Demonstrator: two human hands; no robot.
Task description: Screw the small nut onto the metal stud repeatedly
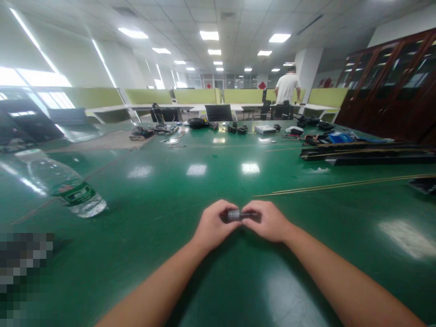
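Observation:
Both my hands meet over the middle of the green table (190, 190), holding a small dark cylindrical piece (233, 215) level between them. Its left part has a grey band; the right part looks thinner and ridged. My left hand (214, 225) is closed round the left end, thumb in front and fingers behind. The right end is gripped the same way by my right hand (270, 221). My fingertips nearly touch at the middle. Fingers cover both ends, and the piece is too small and blurred to name its kind.
A clear plastic water bottle (76, 194) with a green label stands at the left. Thin long rods (327, 186) and black bars (374, 156) lie at the right. Several devices and cables line the far edge, including a white box (265, 130). A person (286, 88) stands beyond.

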